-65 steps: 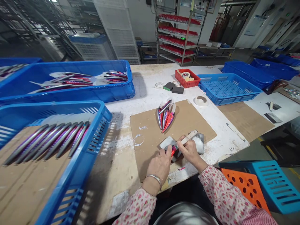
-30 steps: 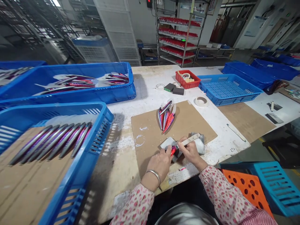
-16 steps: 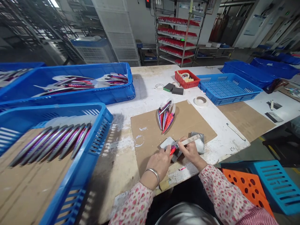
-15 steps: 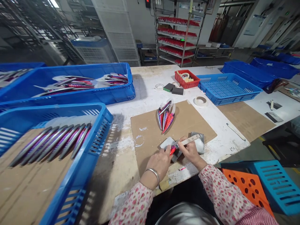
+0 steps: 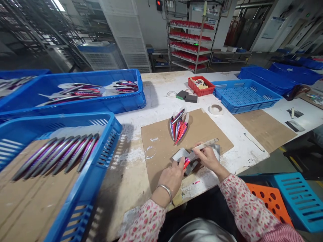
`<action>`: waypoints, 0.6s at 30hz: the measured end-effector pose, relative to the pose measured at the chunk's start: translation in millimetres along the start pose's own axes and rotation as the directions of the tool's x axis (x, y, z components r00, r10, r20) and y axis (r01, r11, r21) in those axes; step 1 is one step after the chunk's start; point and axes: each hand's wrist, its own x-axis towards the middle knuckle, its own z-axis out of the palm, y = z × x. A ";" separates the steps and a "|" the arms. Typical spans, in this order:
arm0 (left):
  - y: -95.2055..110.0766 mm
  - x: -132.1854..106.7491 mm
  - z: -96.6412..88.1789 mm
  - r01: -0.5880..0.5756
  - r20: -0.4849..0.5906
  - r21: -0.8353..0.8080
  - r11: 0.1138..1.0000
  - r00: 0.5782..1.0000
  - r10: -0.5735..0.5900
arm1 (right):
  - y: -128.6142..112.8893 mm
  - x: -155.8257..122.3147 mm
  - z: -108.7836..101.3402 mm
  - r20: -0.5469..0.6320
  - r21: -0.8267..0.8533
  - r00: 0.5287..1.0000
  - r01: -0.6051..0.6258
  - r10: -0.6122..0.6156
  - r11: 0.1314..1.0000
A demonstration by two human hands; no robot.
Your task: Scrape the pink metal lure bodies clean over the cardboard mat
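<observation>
Red showed on the one lure [image 5: 186, 163] being worked, which lay at the near edge of the cardboard [image 5: 158, 146], over a grey plate [image 5: 179, 154]. With the tool's blade end right at it, that lure looked to be in mid-step, not finished; whether the blade touched it could not be told. On the far half of the cardboard sat a cluster of lures [image 5: 181, 131], one laid across the others. Left of the cardboard, a neat row of lures [image 5: 59, 153] filled part of a basket [image 5: 113, 121], and beyond that a looser heap of lures [image 5: 83, 90] lay in a tub [image 5: 113, 104]. The tidy row might have been the finished share and the cluster what was left, but nothing visible settled it.

Both forearms came in from the near side of the table [image 5: 136, 148] and converged at the cardboard's near edge. The left hand [image 5: 171, 178] lay palm down, its grip pressed onto the lure with the forefinger stretched forward. The right hand [image 5: 207, 157] had its grip clamped round the pale tool [image 5: 209, 143], wrist bent inward, the handle end slanting up and away to the right.
</observation>
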 end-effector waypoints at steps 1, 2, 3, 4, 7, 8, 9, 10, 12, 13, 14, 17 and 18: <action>-0.3 0.1 1.0 0.001 0.000 0.001 1.000 1.000 -0.001 | -2.0 5.6 -4.0 0.084 -0.010 0.996 0.015 -0.014 1.000; -0.7 0.4 1.2 0.000 0.008 0.000 1.000 1.000 0.000 | -4.1 11.6 -7.1 0.163 -0.024 0.986 0.025 -0.021 0.999; -1.2 0.9 0.6 -0.004 0.020 0.001 1.000 1.000 0.004 | -6.3 17.6 -9.2 0.232 -0.046 0.972 0.029 -0.018 0.998; -1.8 1.4 -0.7 -0.011 0.031 0.003 1.000 0.999 0.011 | -8.4 23.3 -10.2 0.291 -0.079 0.957 0.027 -0.002 0.996; -4.6 2.9 -5.6 -0.042 0.047 0.013 0.999 0.998 0.041 | -12.4 36.5 -8.0 0.448 -0.204 0.889 0.000 0.093 0.979; -5.6 3.3 -6.9 -0.048 0.048 0.014 0.999 0.998 0.047 | -12.6 39.1 -6.4 0.491 -0.229 0.862 -0.011 0.125 0.973; -6.5 3.6 -7.8 -0.051 0.049 0.014 0.999 0.998 0.050 | -12.3 40.8 -5.0 0.519 -0.241 0.842 -0.023 0.149 0.970; -7.4 3.7 -8.2 -0.054 0.051 0.014 0.998 0.997 0.053 | -11.4 41.7 -3.8 0.536 -0.240 0.829 -0.035 0.162 0.970; -8.6 3.9 -8.0 -0.061 0.050 0.016 0.998 0.997 0.061 | -9.0 41.9 -2.9 0.547 -0.219 0.821 -0.048 0.164 0.974; -9.1 3.9 -7.5 -0.067 0.046 0.017 0.998 0.997 0.066 | -7.7 41.7 -3.0 0.547 -0.204 0.822 -0.051 0.158 0.978; -9.4 3.9 -6.9 -0.073 0.041 0.018 0.997 0.997 0.072 | -6.7 41.5 -3.4 0.551 -0.188 0.821 -0.054 0.151 0.981; -10.0 3.5 -5.2 -0.079 0.025 0.022 0.997 0.997 0.079 | -5.3 41.6 -4.2 0.586 -0.141 0.798 -0.072 0.142 0.987; -10.2 3.4 -4.8 -0.078 0.022 0.023 0.997 0.997 0.078 | -5.3 41.8 -4.2 0.598 -0.130 0.789 -0.080 0.142 0.988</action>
